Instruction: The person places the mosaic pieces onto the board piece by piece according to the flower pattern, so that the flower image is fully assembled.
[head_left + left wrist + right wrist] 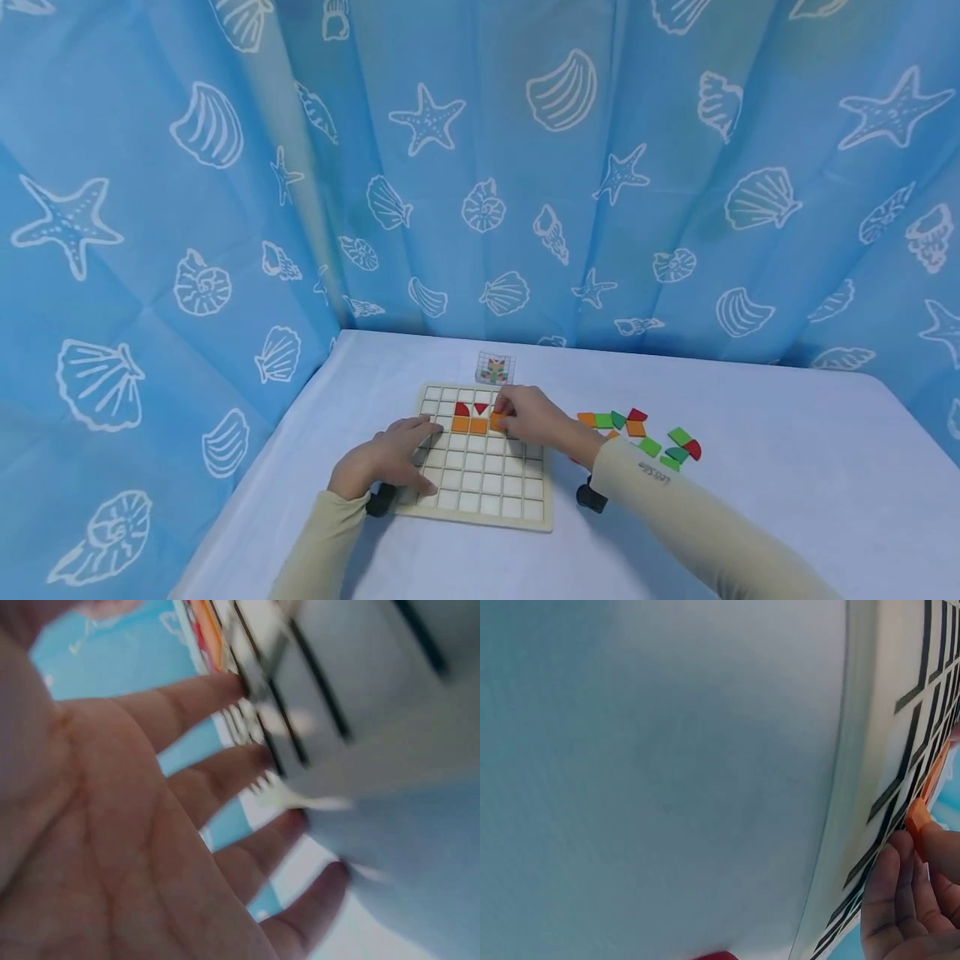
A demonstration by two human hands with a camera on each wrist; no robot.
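Note:
A square grid board point(491, 483) lies on the white table. Near its upper part sit two orange squares point(469, 426) side by side, with a red quarter piece point(461, 409) and a red triangle point(481, 408) above them. The right hand point(528, 414) pinches an orange piece point(917, 816) at the board, just right of those squares. The left hand point(392, 457) rests on the board's left side with fingers spread; in the left wrist view its palm point(112, 840) faces the camera, fingertips at the grid.
A small pattern card point(495, 367) lies behind the board. Loose green, red and orange pieces point(649, 447) are scattered to the right, near the right sleeve point(675, 508). A blue shell-patterned curtain point(480, 167) hangs behind and left of the table.

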